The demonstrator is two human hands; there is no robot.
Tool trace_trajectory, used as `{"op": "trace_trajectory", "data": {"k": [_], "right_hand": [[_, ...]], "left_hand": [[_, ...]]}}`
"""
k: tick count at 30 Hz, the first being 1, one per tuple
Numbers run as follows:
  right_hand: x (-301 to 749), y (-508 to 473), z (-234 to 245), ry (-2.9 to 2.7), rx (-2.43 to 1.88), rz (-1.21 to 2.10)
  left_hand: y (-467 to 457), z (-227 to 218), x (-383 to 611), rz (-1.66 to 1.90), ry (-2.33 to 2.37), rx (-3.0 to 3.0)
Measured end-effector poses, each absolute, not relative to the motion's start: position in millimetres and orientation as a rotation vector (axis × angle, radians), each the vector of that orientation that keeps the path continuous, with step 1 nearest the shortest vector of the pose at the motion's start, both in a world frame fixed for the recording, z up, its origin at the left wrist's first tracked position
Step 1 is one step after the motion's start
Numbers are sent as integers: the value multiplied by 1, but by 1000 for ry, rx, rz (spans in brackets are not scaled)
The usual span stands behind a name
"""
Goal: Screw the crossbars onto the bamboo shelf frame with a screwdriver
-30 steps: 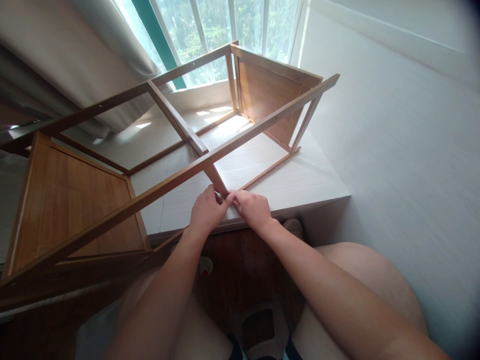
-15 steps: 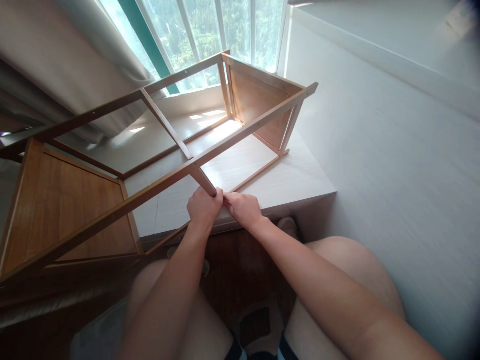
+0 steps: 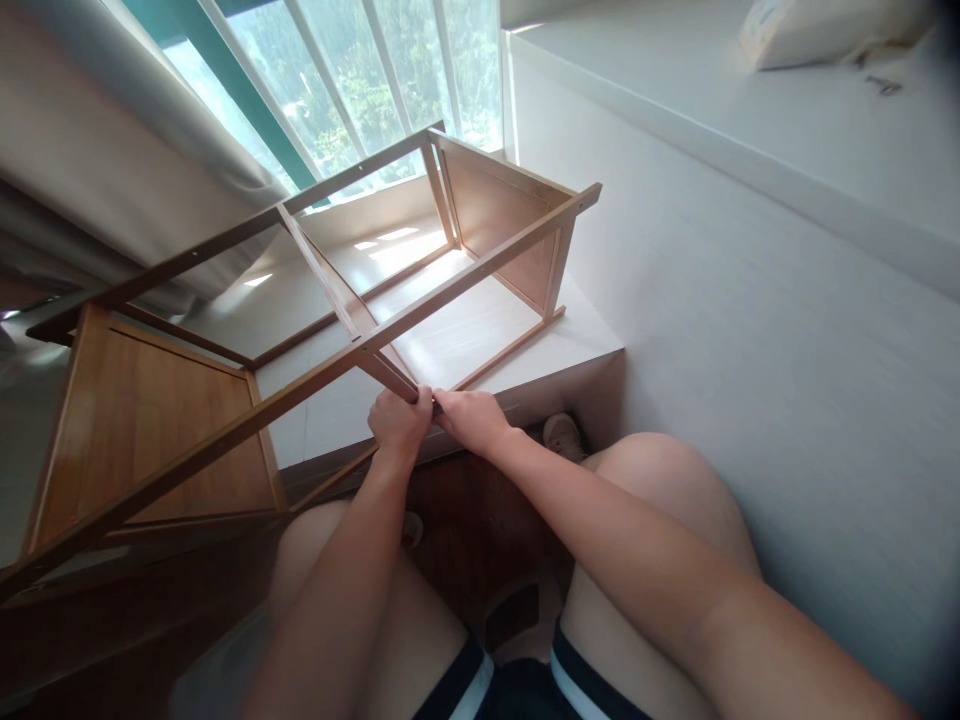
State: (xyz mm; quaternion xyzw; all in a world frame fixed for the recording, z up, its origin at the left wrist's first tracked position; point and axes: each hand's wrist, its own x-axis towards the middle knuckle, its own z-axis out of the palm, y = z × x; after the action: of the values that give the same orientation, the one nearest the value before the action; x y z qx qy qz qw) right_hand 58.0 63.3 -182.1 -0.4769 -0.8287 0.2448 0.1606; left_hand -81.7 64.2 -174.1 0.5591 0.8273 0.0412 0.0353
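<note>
A wooden shelf frame [image 3: 450, 285] lies on its side on a white low table [image 3: 480, 345], with a brown panel at each end. A wooden crossbar [image 3: 345, 305] runs from the far rail down to the near rail. My left hand [image 3: 397, 420] is closed round the crossbar's lower end. My right hand [image 3: 469, 415] pinches the same spot from the right, fingertips meeting the left hand's. What sits between the fingers is hidden.
A curtain [image 3: 112, 150] hangs at the left before a window [image 3: 360, 80]. A white wall or bed side [image 3: 750, 330] rises on the right, with a pillow [image 3: 817, 30] on top. My bare knees [image 3: 660, 480] and dark wooden floor [image 3: 472, 540] lie below.
The view has shifted, so the frame and both hands sit further left in the picture. Both hands stay gripped on the crossbar's lower end.
</note>
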Motion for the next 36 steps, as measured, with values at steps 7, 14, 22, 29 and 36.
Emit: {"op": "trace_trajectory", "data": {"k": [7, 14, 22, 29, 36], "right_hand": [[74, 43, -181, -2223, -1268, 791], [100, 19, -178, -2116, -1247, 911], [119, -18, -191, -2101, -1283, 1082], [115, -41, -198, -2162, -1318, 1177], [115, -28, -206, -2348, -1416, 1172]], "left_hand": [[57, -173, -79, 228, 2535, 1763], [56, -170, -77, 318, 2469, 1778], [51, -158, -73, 366, 2394, 1791], [47, -148, -70, 419, 2342, 1756], [47, -147, -70, 453, 2319, 1725]]}}
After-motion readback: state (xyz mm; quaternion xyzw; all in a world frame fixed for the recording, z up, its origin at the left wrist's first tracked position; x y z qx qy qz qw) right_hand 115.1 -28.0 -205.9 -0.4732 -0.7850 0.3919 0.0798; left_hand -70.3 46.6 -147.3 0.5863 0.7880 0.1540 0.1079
